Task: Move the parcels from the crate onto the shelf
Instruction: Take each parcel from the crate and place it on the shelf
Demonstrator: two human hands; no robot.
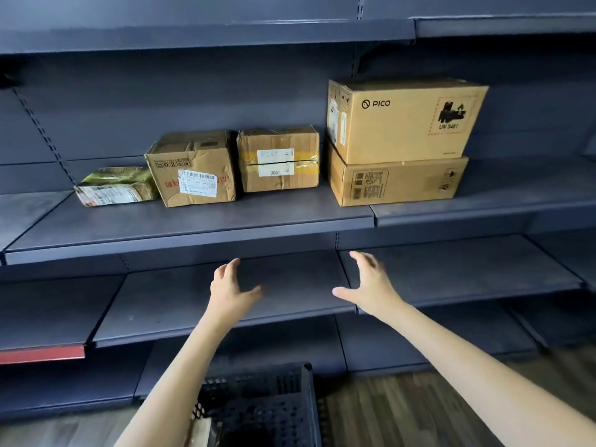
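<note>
Dark grey shelving (193, 227) fills my view, with five parcels on the middle shelf: a green-wrapped packet (113, 187), a dented carton (192, 169), a taped box (279, 159) and a PICO box (404, 119) stacked on a flat carton (400, 182). My left hand (230, 287) and right hand (371, 282) hover, fingers spread, holding nothing. Below sits the black crate (277, 404).

Matt dark metal shelf (193, 227) — creased cardboard parcels (193, 169) — perforated black plastic crate (274, 404), wood-grain floor (403, 411).

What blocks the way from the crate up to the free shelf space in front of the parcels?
Nothing visible does. Both hands, left hand and right hand, are empty, and the shelf is bare in front of the boxes above the crate.
</note>
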